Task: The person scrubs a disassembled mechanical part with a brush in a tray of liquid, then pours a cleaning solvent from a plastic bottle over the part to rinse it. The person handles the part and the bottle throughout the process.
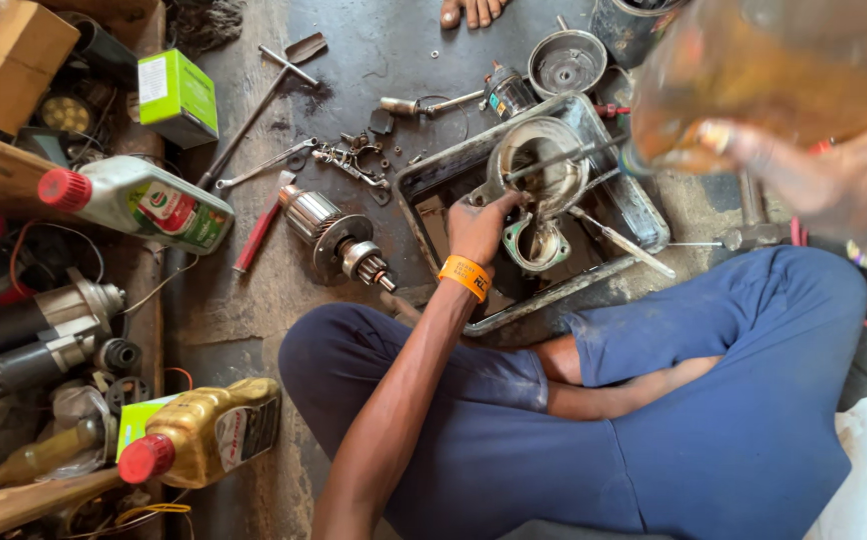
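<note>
While our left hand [478, 228] grips the rim of the metal housing [539, 165] in the tray [644, 225] at upper centre, our right hand [804, 165], blurred at upper right, clasps an amber bottle [754, 60]. Tools crowd the tray's left edge; the armature [339, 238] lies just beside it, leaving little open floor.

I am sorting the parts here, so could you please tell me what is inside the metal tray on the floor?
Inside the metal tray lies a round metal housing, gripped by the left hand, with a smaller housing and a screwdriver. The right hand holds a blurred amber bottle above, covering the tray's far corner.
</note>
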